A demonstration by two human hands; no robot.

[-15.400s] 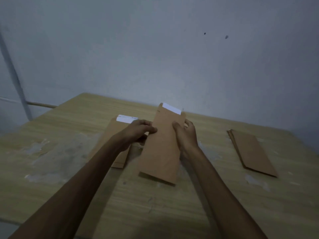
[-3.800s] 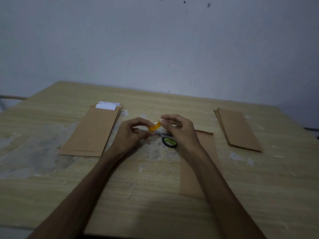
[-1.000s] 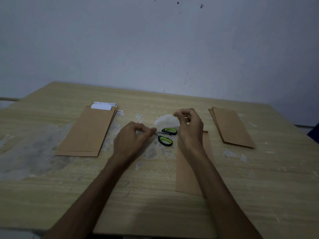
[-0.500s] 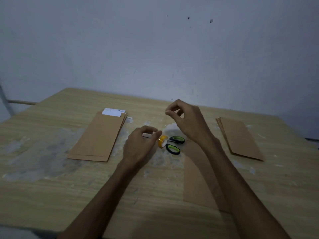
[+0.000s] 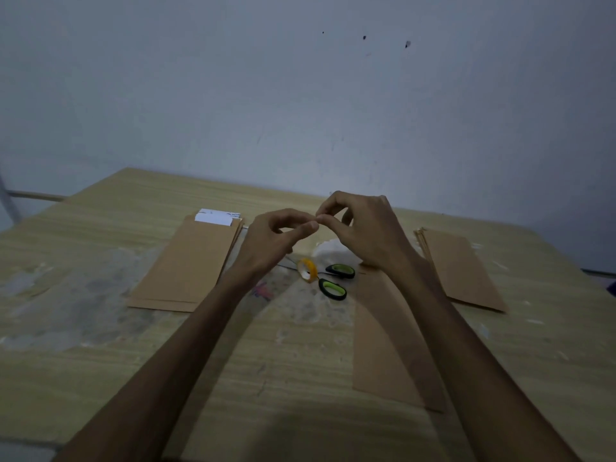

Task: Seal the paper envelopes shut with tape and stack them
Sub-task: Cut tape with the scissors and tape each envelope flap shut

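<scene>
Probably our left hand [image 5: 276,238] and right hand [image 5: 363,228], pinched fingertip to fingertip on unseen tape above the envelope [image 5: 383,345] at the desk's [image 5: 100,361] near edge, could tangle it.

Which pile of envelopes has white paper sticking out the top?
The pile on the left, beside the left forearm: white sheets poke from its far end. The right pile and the single envelope show only brown.
</scene>
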